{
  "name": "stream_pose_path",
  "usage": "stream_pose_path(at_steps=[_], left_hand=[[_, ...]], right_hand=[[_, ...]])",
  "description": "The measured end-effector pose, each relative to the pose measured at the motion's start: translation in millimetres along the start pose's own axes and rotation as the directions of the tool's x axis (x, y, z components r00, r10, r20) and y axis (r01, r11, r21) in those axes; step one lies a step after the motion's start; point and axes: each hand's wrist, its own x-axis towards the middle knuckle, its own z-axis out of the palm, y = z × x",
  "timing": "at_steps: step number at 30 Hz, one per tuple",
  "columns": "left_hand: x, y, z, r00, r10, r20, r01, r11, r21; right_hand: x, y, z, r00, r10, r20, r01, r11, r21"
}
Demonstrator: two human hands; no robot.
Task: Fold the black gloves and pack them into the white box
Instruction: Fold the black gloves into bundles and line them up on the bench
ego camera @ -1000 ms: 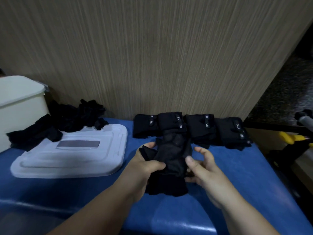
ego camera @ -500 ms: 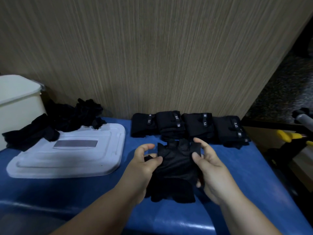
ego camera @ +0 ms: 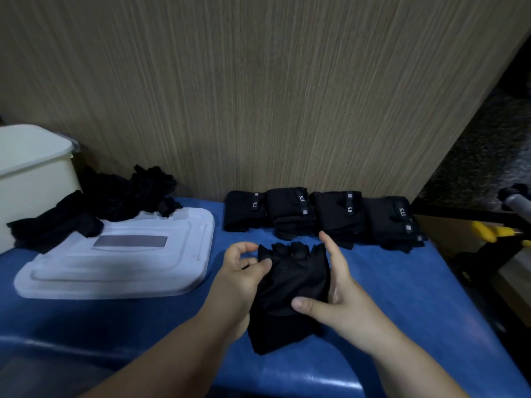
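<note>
- Head view: glove [ego camera: 290, 282] at lower centre, over the blue table [ego camera: 402, 297]. Left hand [ego camera: 244, 271] pinches its left edge; right hand [ego camera: 342, 297] clasps its right side, thumb on top.
- Looks soft, light and limp; best held at the cuff and finger ends.
- White box [ego camera: 31, 173] at upper left, inside hidden. Lid [ego camera: 115, 262] lies beside it.

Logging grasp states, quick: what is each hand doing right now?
Left hand: holding the black glove by its left edge.
Right hand: holding the same glove, thumb pressed on its front.
</note>
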Motion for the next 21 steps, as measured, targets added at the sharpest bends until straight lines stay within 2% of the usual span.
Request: stream_pose_path(at_steps=[3,7,9,11,13,15,17,19,21], left_hand=[[4,-1,-1,0.999,0.018,-0.038,-0.018,1.000,-0.010],[11,-1,-3,0.987,0.132,-0.088,-0.103,0.953,0.283],[13,-2,-4,0.977,0.211,-0.040,-0.165,0.856,0.489],[13,-5,-4,0.959,0.279,0.044,-0.230,0.684,0.693],[11,-8,-5,0.934,0.341,0.108,-0.283,0.518,0.807],[11,-7,-7,0.916,0.378,0.132,-0.305,0.446,0.841],[11,-3,-12,0.925,0.363,0.118,-0.283,0.444,0.850],[13,2,-19,0.944,0.312,0.106,-0.245,0.450,0.859],[15,4,-26,0.954,0.280,0.111,-0.224,0.413,0.883]], right_hand=[[2,2,1,0.998,-0.016,-0.055,0.013,0.998,-0.069],[7,4,-4,0.984,0.028,-0.173,-0.061,0.981,-0.185],[7,7,-6,0.982,0.074,-0.176,-0.122,0.953,-0.279],[6,9,-6,0.978,0.117,-0.173,-0.183,0.879,-0.441],[3,9,-7,0.972,0.090,-0.219,-0.207,0.774,-0.599],[0,7,-8,0.967,-0.005,-0.253,-0.184,0.672,-0.717],[-1,6,-11,0.964,-0.127,-0.235,-0.103,0.635,-0.765],[0,5,-12,0.964,-0.219,-0.149,0.020,0.621,-0.783],[1,5,-11,0.978,-0.208,-0.011,0.118,0.597,-0.794]])
